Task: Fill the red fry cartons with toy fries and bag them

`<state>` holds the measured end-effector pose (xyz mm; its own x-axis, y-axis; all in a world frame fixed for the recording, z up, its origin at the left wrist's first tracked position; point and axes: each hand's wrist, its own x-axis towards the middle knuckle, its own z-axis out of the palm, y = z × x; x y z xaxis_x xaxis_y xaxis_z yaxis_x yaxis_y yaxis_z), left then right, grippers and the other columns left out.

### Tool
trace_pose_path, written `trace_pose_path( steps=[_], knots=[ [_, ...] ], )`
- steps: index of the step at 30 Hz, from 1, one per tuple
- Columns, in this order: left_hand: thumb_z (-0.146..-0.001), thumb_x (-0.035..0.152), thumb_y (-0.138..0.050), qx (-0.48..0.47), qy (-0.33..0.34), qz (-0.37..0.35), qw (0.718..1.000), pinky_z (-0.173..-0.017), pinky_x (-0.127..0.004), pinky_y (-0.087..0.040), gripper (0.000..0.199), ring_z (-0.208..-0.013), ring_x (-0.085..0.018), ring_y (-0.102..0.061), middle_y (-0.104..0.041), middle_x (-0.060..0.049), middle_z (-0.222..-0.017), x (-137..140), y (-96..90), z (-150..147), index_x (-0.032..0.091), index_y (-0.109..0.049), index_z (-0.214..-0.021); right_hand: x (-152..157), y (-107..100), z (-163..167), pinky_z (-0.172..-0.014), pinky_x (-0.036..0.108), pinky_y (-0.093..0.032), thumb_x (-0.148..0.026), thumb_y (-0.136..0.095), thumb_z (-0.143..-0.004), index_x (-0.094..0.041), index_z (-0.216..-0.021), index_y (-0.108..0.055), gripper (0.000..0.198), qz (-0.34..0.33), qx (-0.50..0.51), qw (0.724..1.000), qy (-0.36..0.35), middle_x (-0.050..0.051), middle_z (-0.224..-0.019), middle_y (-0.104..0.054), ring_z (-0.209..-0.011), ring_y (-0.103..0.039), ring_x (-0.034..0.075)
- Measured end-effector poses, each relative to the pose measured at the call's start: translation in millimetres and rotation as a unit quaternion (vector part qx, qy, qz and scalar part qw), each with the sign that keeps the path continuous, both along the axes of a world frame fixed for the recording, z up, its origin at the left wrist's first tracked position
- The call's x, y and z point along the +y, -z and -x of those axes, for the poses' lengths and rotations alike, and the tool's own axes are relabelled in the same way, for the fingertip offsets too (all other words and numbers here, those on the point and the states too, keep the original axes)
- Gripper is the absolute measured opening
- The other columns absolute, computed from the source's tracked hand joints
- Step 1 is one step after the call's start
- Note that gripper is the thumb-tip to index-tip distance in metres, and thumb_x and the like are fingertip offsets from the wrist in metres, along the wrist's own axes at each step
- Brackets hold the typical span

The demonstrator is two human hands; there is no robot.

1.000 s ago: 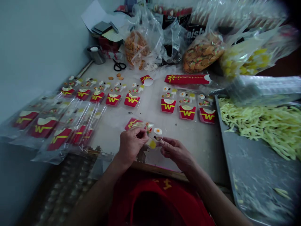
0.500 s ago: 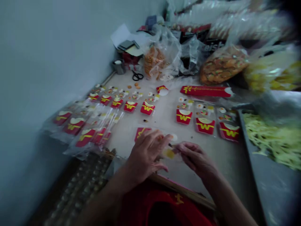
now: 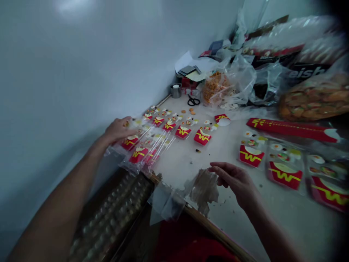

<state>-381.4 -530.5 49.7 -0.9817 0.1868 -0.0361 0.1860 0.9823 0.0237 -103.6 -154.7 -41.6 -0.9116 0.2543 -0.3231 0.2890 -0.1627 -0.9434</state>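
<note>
Several sleeved packs (image 3: 139, 154) lie heaped at the left hand (image 3: 116, 130) (its grip I cannot tell), the right hand (image 3: 236, 178) has loosely parted fingers, seemingly empty, and rowed packs (image 3: 203, 136) apparently aren't yet heaped.

Dim, bluish light; glare whitens the smooth pale-blue wall (image 3: 81, 69) at left, softly shadowed nearer; far right corner black, edges soft.

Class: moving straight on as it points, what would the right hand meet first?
The right hand would probably reach the bagged red-and-yellow cartons, passing near the small dark piece; depth is unclear.
</note>
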Motion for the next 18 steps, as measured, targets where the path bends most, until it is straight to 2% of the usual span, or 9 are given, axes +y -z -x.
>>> trace_pose_path(
  steps=[3,5,8,10,11,12,14,16,18],
  knots=[
    [-0.091,0.065,-0.051,-0.012,-0.024,0.0,1.0,-0.091,-0.025,-0.044,0.072,-0.098,-0.016,-0.062,-0.068,-0.001,-0.105,-11.7,-5.7,16.7,0.006,-0.058,-0.131,8.4,9.7,-21.2,-0.05,0.025,-0.036,-0.055,-0.079,-0.075,-0.016,-0.102,-0.076,0.048,-0.011,-0.015,1.0,-0.003,0.01,-0.089,-0.077,-0.055,-0.054,0.011],
    [-0.1,0.055,-0.041,0.01,-0.016,-0.003,1.0,-0.1,-0.031,-0.04,0.06,-0.109,-0.02,-0.058,-0.067,0.0,-0.102,4.1,-5.9,-3.3,0.003,-0.06,-0.123,16.8,13.6,-35.1,-0.052,0.026,-0.038,-0.054,-0.077,-0.077,-0.017,-0.105,-0.076,0.046,-0.04,-0.015,0.999,0.023,0.009,-0.091,-0.077,-0.058,-0.056,0.012],
    [-0.105,0.032,-0.038,0.07,0.031,-0.031,0.997,-0.11,-0.035,-0.034,0.035,-0.126,-0.021,-0.048,-0.065,-0.004,-0.119,54.9,12.4,-73.9,0.011,-0.057,-0.125,29.4,18.0,-49.0,-0.057,0.028,-0.043,-0.051,-0.073,-0.082,-0.018,-0.107,-0.075,0.041,-0.126,-0.023,0.988,0.082,0.008,-0.093,-0.076,-0.062,-0.059,0.013],
    [-0.103,0.021,-0.039,0.061,0.153,-0.055,0.985,-0.109,-0.035,-0.039,0.026,-0.121,-0.021,-0.054,-0.065,-0.009,-0.122,97.5,40.1,-130.2,0.014,-0.061,-0.114,35.1,19.8,-46.9,-0.06,0.029,-0.047,-0.049,-0.069,-0.085,-0.019,-0.106,-0.075,0.036,-0.197,-0.026,0.976,0.092,0.007,-0.091,-0.076,-0.064,-0.061,0.015],
    [-0.1,0.024,-0.048,0.036,0.18,-0.057,0.981,-0.102,-0.034,-0.044,0.018,-0.111,-0.021,-0.06,-0.068,-0.008,-0.115,117.8,57.4,-154.2,0.017,-0.063,-0.108,37.3,19.9,-40.7,-0.062,0.031,-0.048,-0.047,-0.067,-0.087,-0.019,-0.105,-0.075,0.034,-0.239,-0.02,0.967,0.081,0.007,-0.09,-0.076,-0.065,-0.063,0.017],
    [-0.095,0.031,-0.061,0.027,0.181,-0.058,0.981,-0.094,-0.034,-0.049,0.019,-0.102,-0.023,-0.063,-0.068,-0.01,-0.11,135.8,75.2,-173.1,0.017,-0.063,-0.107,39.6,19.3,-30.9,-0.064,0.032,-0.05,-0.045,-0.065,-0.088,-0.02,-0.104,-0.075,0.032,-0.287,-0.009,0.956,0.064,0.006,-0.09,-0.076,-0.068,-0.065,0.018],
    [-0.084,0.044,-0.075,0.01,0.128,-0.041,0.991,-0.085,-0.037,-0.051,0.043,-0.099,-0.029,-0.064,-0.066,-0.016,-0.109,161.1,107.4,-191.9,0.014,-0.06,-0.111,46.0,16.0,-1.3,-0.07,0.034,-0.051,-0.036,-0.058,-0.092,-0.02,-0.104,-0.076,0.027,-0.394,0.018,0.919,0.017,0.007,-0.092,-0.077,-0.074,-0.068,0.02],
    [-0.075,0.051,-0.081,-0.018,0.053,-0.052,0.997,-0.08,-0.037,-0.05,0.066,-0.101,-0.032,-0.065,-0.064,-0.021,-0.114,170.4,128.4,-189.0,0.011,-0.054,-0.121,56.6,10.9,37.4,-0.079,0.036,-0.052,-0.021,-0.052,-0.09,-0.019,-0.112,-0.074,0.031,-0.497,0.048,0.865,-0.041,0.008,-0.1,-0.077,-0.086,-0.069,0.022],
    [-0.069,0.049,-0.085,-0.079,-0.002,-0.099,0.992,-0.074,-0.032,-0.048,0.076,-0.096,-0.029,-0.067,-0.067,-0.017,-0.111,168.3,136.7,-175.4,0.012,-0.051,-0.126,70.0,6.6,79.1,-0.09,0.038,-0.05,-0.008,-0.053,-0.082,-0.017,-0.127,-0.067,0.048,-0.583,0.087,0.797,-0.133,0.01,-0.117,-0.073,-0.106,-0.065,0.026]
  ],
)
